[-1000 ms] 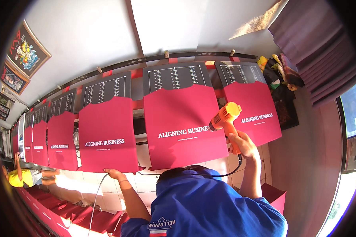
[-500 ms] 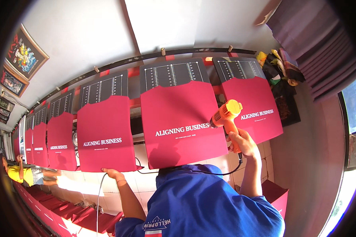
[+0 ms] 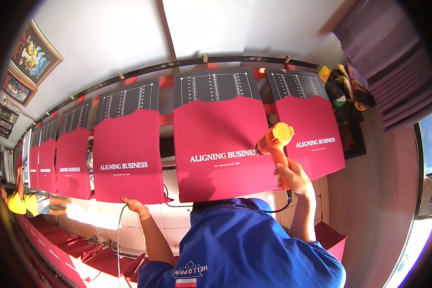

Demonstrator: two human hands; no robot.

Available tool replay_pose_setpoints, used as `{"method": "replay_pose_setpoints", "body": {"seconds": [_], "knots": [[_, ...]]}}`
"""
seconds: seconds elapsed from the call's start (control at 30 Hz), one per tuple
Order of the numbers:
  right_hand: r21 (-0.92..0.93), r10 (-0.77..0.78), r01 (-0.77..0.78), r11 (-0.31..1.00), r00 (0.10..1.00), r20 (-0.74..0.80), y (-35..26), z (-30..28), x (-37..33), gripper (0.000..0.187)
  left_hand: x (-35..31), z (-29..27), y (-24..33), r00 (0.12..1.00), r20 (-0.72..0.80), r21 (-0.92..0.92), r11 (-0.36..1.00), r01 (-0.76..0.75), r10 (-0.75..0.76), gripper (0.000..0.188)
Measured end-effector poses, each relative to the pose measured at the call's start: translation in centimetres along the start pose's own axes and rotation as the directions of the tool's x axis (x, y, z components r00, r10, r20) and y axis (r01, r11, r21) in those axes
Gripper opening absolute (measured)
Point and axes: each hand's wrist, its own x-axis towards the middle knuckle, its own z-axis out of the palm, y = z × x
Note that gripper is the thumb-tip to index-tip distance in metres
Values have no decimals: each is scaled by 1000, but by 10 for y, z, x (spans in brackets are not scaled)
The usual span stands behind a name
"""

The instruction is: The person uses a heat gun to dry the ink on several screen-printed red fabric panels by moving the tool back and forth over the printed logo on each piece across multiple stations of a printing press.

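Observation:
My right hand [image 3: 295, 178] is closed round the handle of an orange heat gun [image 3: 277, 137]. Its dark nozzle points left, over the end of the white lettering on a red T-shirt [image 3: 216, 129] stretched on a black printing board [image 3: 215, 86]. From the handle, a black cord [image 3: 278, 209] runs down and left past my body. My left hand [image 3: 135, 205] is at the lower edge of another red T-shirt [image 3: 127, 144], its fingers closed at the hem and partly hidden. A thin grey cable [image 3: 119, 235] hangs beside those fingers; whether they hold it too is unclear.
More shirts on boards [image 3: 71, 158] continue leftward, and one [image 3: 307, 125] lies to the right. A dark rail [image 3: 168, 64] runs behind them. At the far left stands a person in yellow [image 3: 21, 204]. Cloths [image 3: 343, 89] are bunched at right; red shirts [image 3: 77, 247] also lie behind me.
The whole view has shifted slightly. The heat gun stays over the end of the lettering, and my left hand remains at the other shirt's hem. The person in yellow has moved a little.

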Motion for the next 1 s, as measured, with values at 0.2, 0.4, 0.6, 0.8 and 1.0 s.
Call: {"method": "replay_pose_setpoints", "body": {"seconds": [0.2,0.4,0.6,0.8,1.0], "knots": [[22,29,-30,999,999,34,-3,3,0,32,15,-7,-7,1000,-3,-21,1000,-16,16,70],[24,29,-30,999,999,39,-3,0,-4,29,23,-11,-12,1000,15,-24,1000,-19,19,69],[0,-10,10,1000,1000,-25,0,13,-1,30,17,-7,-9,1000,-4,-8,1000,-20,20,68],[10,-1,1,1000,999,54,6,17,7,34,18,-5,-9,999,21,-60,998,-26,27,68],[-21,-18,19,1000,999,50,4,27,9,34,20,-6,-9,999,23,-69,997,-26,27,69]]}}
